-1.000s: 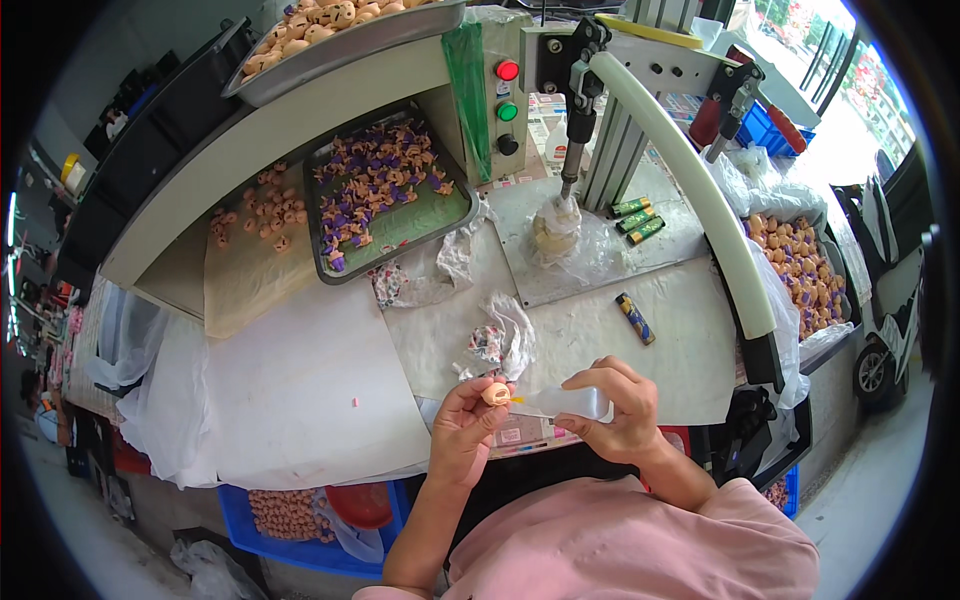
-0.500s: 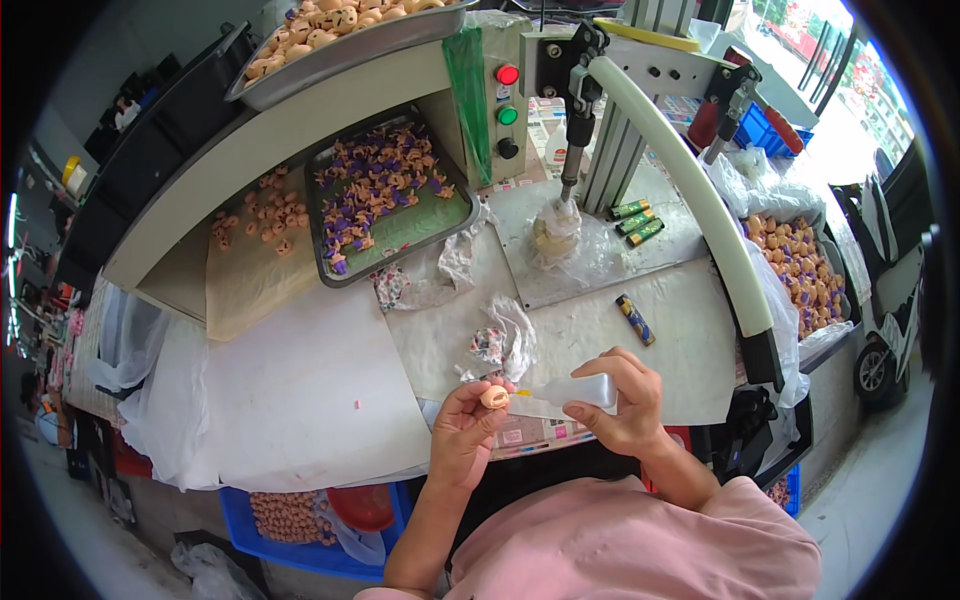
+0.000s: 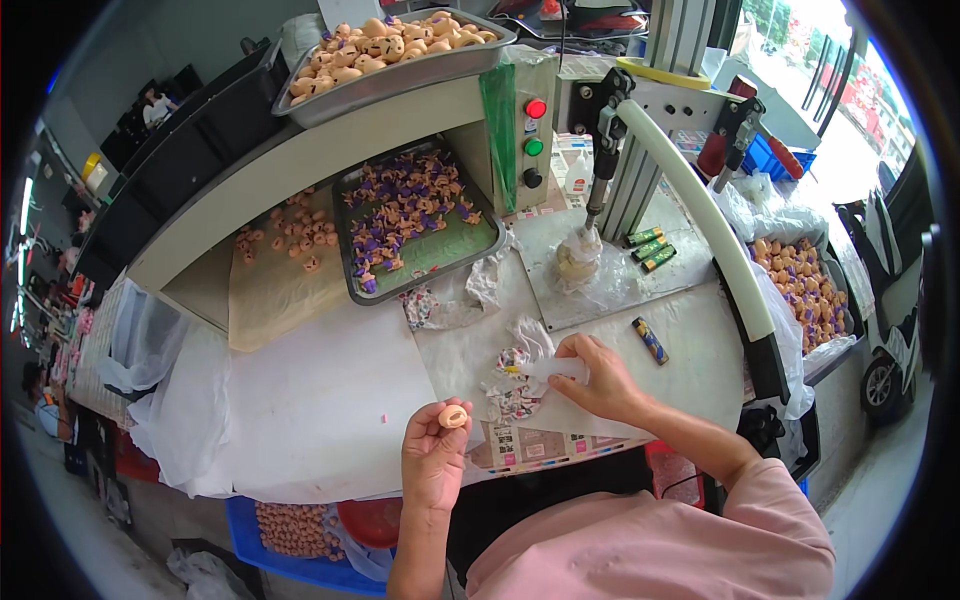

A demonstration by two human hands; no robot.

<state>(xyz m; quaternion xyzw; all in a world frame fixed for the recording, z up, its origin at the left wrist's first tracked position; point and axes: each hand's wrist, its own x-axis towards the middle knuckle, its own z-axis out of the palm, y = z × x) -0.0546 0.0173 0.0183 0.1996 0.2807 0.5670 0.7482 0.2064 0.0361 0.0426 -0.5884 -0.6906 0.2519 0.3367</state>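
Between the fingers of my left hand (image 3: 434,456) is a small peach-coloured doll head (image 3: 453,416), a hollow facing up. My right hand (image 3: 600,378) grips a translucent squeeze bottle (image 3: 560,372) tilted on its side. The bottle's yellow tip points left and lies over a crumpled, patterned cloth (image 3: 515,400) on the table; whether it touches the cloth I cannot tell. Beyond, a dark tray (image 3: 494,238) holds many small peach and purple pieces. To its left, loose peach heads (image 3: 312,264) lie on brown paper (image 3: 270,315).
A press (image 3: 592,190) with a plastic-wrapped tip and a curved pale arm (image 3: 735,285) stands at the right. Near it lie a dark blue tube (image 3: 650,340) and several green ones (image 3: 652,245). A metal tray (image 3: 400,72) of peach parts rests above; a blue crate (image 3: 245,545) sits below.
The bottle has moved away from the doll head, forward to the cloth, in my right hand. My left hand has come down and left with the head.
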